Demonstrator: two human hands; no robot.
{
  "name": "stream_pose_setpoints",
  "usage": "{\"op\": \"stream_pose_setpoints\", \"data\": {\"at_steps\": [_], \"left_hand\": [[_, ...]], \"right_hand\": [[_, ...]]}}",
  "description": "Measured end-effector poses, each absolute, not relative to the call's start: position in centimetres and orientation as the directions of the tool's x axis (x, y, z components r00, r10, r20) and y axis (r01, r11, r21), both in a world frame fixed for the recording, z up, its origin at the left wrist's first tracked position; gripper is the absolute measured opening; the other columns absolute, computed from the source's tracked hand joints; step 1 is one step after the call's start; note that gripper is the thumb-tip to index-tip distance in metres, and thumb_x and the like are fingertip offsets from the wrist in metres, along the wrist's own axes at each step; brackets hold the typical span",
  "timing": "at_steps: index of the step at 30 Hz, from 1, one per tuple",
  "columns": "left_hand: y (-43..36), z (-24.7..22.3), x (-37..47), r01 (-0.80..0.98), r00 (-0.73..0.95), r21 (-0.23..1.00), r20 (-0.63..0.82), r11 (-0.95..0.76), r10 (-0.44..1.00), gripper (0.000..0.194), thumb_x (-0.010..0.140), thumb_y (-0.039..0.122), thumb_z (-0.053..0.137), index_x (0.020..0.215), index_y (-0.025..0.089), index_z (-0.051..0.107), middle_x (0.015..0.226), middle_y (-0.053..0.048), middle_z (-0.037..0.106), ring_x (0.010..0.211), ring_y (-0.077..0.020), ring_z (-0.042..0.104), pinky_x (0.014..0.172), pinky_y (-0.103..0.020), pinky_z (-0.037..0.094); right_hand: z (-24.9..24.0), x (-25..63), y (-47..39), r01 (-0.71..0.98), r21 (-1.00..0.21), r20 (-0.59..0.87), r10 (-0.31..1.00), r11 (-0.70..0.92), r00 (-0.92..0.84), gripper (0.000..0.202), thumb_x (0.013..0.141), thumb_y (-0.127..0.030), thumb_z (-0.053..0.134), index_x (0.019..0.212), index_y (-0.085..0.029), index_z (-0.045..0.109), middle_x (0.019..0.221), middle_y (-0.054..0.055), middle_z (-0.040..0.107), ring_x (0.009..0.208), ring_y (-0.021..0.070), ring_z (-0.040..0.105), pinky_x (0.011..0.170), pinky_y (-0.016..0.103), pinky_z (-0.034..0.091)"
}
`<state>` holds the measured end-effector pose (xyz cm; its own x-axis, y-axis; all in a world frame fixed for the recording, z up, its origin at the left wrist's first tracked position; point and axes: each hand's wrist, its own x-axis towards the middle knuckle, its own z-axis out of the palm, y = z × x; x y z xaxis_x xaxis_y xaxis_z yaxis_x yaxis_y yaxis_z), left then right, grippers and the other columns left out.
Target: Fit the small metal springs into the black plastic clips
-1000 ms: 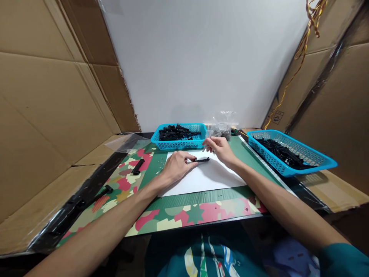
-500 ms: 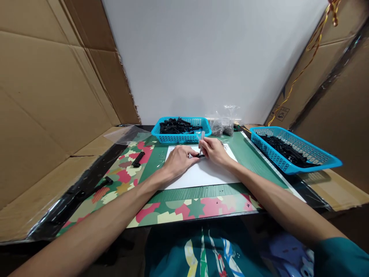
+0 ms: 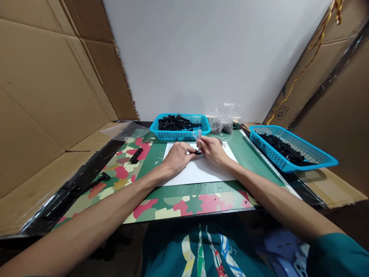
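Over a white sheet (image 3: 198,171), my left hand (image 3: 178,157) pinches a small black plastic part (image 3: 198,152) between thumb and fingers. My right hand (image 3: 212,149) is closed round a slim clear-and-whitish tool (image 3: 199,135), held upright with its lower end at the black part. What kind of tool it is I cannot make out. The two hands are close together, and the fingers hide much of the part. Tiny metal bits (image 3: 220,142) lie at the sheet's far edge behind my right hand.
A blue basket (image 3: 180,135) of black parts stands at the back, another blue basket (image 3: 291,168) at the right. Clear bags (image 3: 221,125) of small metal pieces sit between them. Black pieces (image 3: 136,155) and an empty plastic bag (image 3: 123,130) lie left. Cardboard walls (image 3: 43,77) flank the table.
The view has shifted slightly. Both hands stay together at the black part, and the tool in my right hand tilts a little more to the left.
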<state>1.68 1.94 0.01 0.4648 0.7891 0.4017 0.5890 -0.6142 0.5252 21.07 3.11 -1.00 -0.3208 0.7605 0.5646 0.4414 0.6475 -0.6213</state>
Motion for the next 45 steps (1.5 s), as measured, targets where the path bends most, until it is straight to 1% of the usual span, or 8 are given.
{"op": "stream_pose_setpoints", "data": {"at_steps": [7, 13, 22, 27, 32, 36, 41, 45], "left_hand": [[1.7, 0.4, 1.9, 0.586, 0.449, 0.538, 0.406, -0.606, 0.796, 0.016, 0.085, 0.020, 0.072, 0.086, 0.020, 0.088, 0.079, -0.004, 0.082, 0.068, -0.0187, 0.065, 0.065, -0.030, 0.041], [2.0, 0.4, 1.8, 0.584, 0.439, 0.560, 0.391, -0.588, 0.809, 0.016, 0.086, 0.023, 0.072, 0.086, 0.020, 0.088, 0.083, -0.005, 0.083, 0.072, -0.0207, 0.069, 0.066, -0.031, 0.044], [2.8, 1.2, 1.2, 0.639, 0.296, 0.547, 0.473, -0.540, 0.830, 0.017, 0.089, 0.034, 0.073, 0.089, 0.019, 0.079, 0.086, -0.007, 0.081, 0.073, -0.0210, 0.069, 0.070, -0.033, 0.051], [3.7, 2.3, 0.1, 0.493, 0.108, 0.731, 0.487, -0.472, 0.867, 0.022, 0.092, 0.042, 0.069, 0.093, 0.020, 0.065, 0.082, -0.006, 0.079, 0.070, -0.0191, 0.069, 0.062, -0.030, 0.048], [5.0, 2.4, -0.7, 0.257, 0.010, 0.906, 0.346, -0.337, 0.938, 0.020, 0.089, 0.037, 0.067, 0.090, 0.021, 0.054, 0.078, -0.007, 0.079, 0.050, -0.0119, 0.053, 0.049, -0.025, 0.037], [5.1, 2.5, -0.4, 0.153, -0.027, 0.947, 0.291, -0.284, 0.956, 0.018, 0.085, 0.033, 0.069, 0.087, 0.020, 0.057, 0.071, -0.006, 0.076, 0.049, -0.0107, 0.051, 0.047, -0.022, 0.034], [4.5, 2.7, 0.1, 0.119, -0.033, 0.963, 0.247, -0.242, 0.968, 0.015, 0.079, 0.028, 0.069, 0.086, 0.020, 0.060, 0.070, -0.004, 0.073, 0.047, -0.0098, 0.048, 0.043, -0.021, 0.031], [4.5, 2.5, 0.3, 0.104, -0.009, 0.966, 0.238, -0.236, 0.971, 0.014, 0.076, 0.026, 0.066, 0.088, 0.021, 0.060, 0.070, -0.001, 0.069, 0.046, -0.0093, 0.046, 0.040, -0.021, 0.028]], "right_hand": [[-1.2, 20.9, 2.7, 0.521, -0.568, 0.563, 0.762, 0.637, -0.319, 0.035, 0.105, -0.037, 0.042, 0.074, -0.021, 0.047, 0.065, -0.001, 0.054, 0.060, 0.0131, 0.042, 0.063, 0.027, 0.031], [-1.3, 20.2, 2.7, 0.498, -0.616, 0.579, 0.779, 0.610, -0.240, 0.033, 0.104, -0.034, 0.045, 0.074, -0.021, 0.050, 0.065, 0.000, 0.058, 0.060, 0.0139, 0.048, 0.064, 0.028, 0.035], [-0.2, 24.4, 4.8, 0.256, -0.820, 0.537, 0.843, 0.512, 0.035, 0.051, 0.105, -0.065, 0.044, 0.078, -0.023, 0.053, 0.059, -0.002, 0.051, 0.051, 0.0140, 0.049, 0.053, 0.027, 0.038], [-0.9, 25.3, 5.8, 0.212, -0.841, 0.469, 0.866, 0.498, -0.174, 0.056, 0.101, -0.070, 0.046, 0.072, -0.022, 0.050, 0.061, 0.000, 0.053, 0.054, 0.0141, 0.051, 0.056, 0.028, 0.040], [-0.4, 23.4, 4.1, 0.228, -0.806, 0.438, 0.810, 0.546, -0.391, 0.040, 0.107, -0.053, 0.042, 0.095, -0.019, 0.059, 0.070, -0.003, 0.048, 0.063, 0.0146, 0.044, 0.063, 0.028, 0.035], [0.4, 22.2, 2.0, 0.289, -0.752, 0.335, 0.722, 0.592, -0.606, 0.034, 0.108, -0.046, 0.043, 0.100, -0.019, 0.062, 0.087, 0.001, 0.056, 0.079, 0.0168, 0.046, 0.072, 0.028, 0.036], [0.0, 20.5, 0.8, 0.355, -0.672, 0.295, 0.675, 0.650, -0.677, 0.024, 0.100, -0.041, 0.062, 0.097, -0.017, 0.064, 0.075, -0.005, 0.047, 0.068, 0.0134, 0.038, 0.065, 0.027, 0.028], [-0.4, 19.6, 1.0, 0.388, -0.633, 0.303, 0.675, 0.670, -0.673, 0.017, 0.096, -0.030, 0.062, 0.085, -0.017, 0.062, 0.069, -0.006, 0.044, 0.066, 0.0119, 0.035, 0.064, 0.028, 0.024]]}}
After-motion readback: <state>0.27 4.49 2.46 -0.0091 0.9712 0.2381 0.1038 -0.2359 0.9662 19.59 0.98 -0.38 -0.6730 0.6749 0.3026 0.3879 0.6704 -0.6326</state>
